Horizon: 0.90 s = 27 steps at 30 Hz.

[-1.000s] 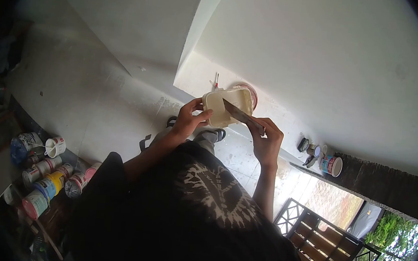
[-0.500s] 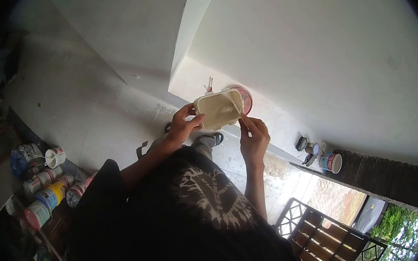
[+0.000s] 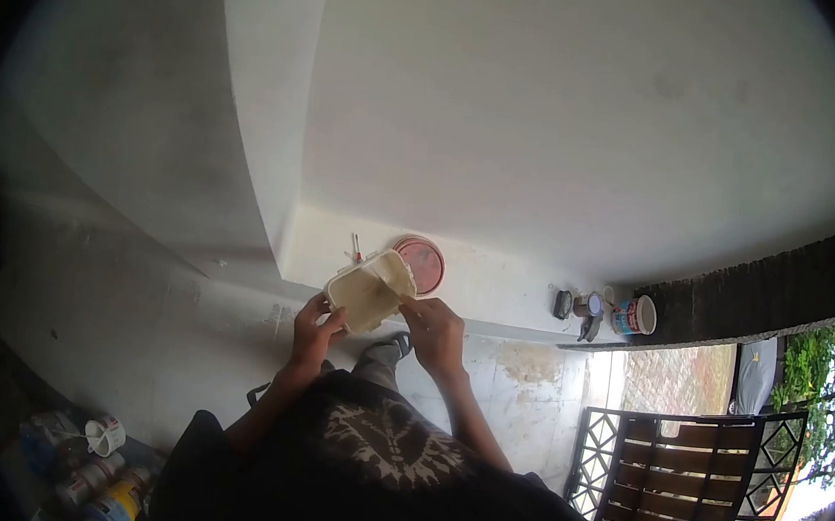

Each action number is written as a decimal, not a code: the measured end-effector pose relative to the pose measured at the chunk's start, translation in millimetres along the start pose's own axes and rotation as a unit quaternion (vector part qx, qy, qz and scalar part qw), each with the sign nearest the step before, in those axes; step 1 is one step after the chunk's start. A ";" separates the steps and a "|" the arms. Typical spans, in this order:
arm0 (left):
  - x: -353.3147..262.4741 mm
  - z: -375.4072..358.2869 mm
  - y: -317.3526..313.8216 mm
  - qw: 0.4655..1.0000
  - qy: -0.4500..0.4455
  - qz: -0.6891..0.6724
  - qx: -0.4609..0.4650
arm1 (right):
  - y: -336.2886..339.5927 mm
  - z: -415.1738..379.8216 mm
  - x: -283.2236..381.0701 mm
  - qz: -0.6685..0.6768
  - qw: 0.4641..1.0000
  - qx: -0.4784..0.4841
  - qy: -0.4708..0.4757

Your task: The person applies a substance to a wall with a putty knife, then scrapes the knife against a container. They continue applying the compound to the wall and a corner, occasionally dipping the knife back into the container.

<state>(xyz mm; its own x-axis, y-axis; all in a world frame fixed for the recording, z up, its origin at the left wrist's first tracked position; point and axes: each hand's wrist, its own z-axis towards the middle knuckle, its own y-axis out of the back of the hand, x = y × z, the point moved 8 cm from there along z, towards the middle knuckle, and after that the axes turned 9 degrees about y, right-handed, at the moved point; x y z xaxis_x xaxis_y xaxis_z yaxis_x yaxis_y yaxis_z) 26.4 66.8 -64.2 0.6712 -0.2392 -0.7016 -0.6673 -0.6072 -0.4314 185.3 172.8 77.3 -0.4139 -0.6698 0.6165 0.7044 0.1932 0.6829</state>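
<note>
A cream rectangular plastic tub [image 3: 361,300] is tilted in front of me, its inside facing up and smeared with pale material. My left hand [image 3: 313,331] grips its left lower edge, with the thumb over the rim. At the right side of the tub, my right hand [image 3: 435,335] pinches a pale, flat, blade-like piece [image 3: 396,275] that lies against the inside wall. Its exact kind cannot be made out. Behind the tub, a round reddish lid or bucket [image 3: 421,264] rests on the white ledge [image 3: 504,304]. A small red-and-white tool [image 3: 356,248] lies beside it.
Along the ledge to the right stand a printed bucket [image 3: 638,316], a small can [image 3: 590,304] and a dark object [image 3: 562,305]. Several paint containers [image 3: 118,501] crowd the lower left. A slatted gate [image 3: 688,477] stands at the lower right. White walls rise ahead.
My view has tilted up and turned, so more wall shows. The tub and both hands now appear lower and further left. The pale piece leans further across the tub's right corner.
</note>
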 end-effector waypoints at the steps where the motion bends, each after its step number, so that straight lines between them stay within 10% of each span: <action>1: -3.4 0.8 -0.9 1.000 -0.008 0.004 0.006 | 3.2 -1.6 -2.3 -0.001 1.000 -0.010 0.005; 3: -1.1 -0.1 -0.5 1.000 0.011 0.006 0.005 | -5.9 -11.7 -25.7 0.061 0.990 0.060 -0.114; 5: 3.0 5.0 -0.5 1.000 -0.007 0.007 0.014 | 10.5 -2.5 -4.8 0.087 0.989 -0.103 -0.054; 8: 6.7 7.5 6.4 0.999 -0.012 0.040 -0.024 | -9.9 -4.7 -6.9 0.115 0.989 0.070 -0.066; 19: 1.8 1.3 0.9 1.000 0.006 0.013 -0.017 | -1.8 -7.8 -4.1 0.053 0.995 -0.075 -0.038; 22: 5.3 2.7 -1.0 1.000 0.014 0.018 -0.007 | -16.2 -6.8 -2.4 0.068 0.993 0.092 -0.035; 27: 7.6 0.6 -4.1 0.998 0.050 0.024 -0.022 | -9.6 -17.1 -13.4 -0.007 0.997 0.017 -0.071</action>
<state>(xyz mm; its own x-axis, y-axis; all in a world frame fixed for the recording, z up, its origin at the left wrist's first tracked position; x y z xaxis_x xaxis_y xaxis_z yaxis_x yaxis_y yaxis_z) 34.1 67.9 -68.0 0.6695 -0.3420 -0.6594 -0.6859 -0.6254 -0.3721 193.9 167.7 55.8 -0.5026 -0.5655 0.6540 0.6790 0.2100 0.7034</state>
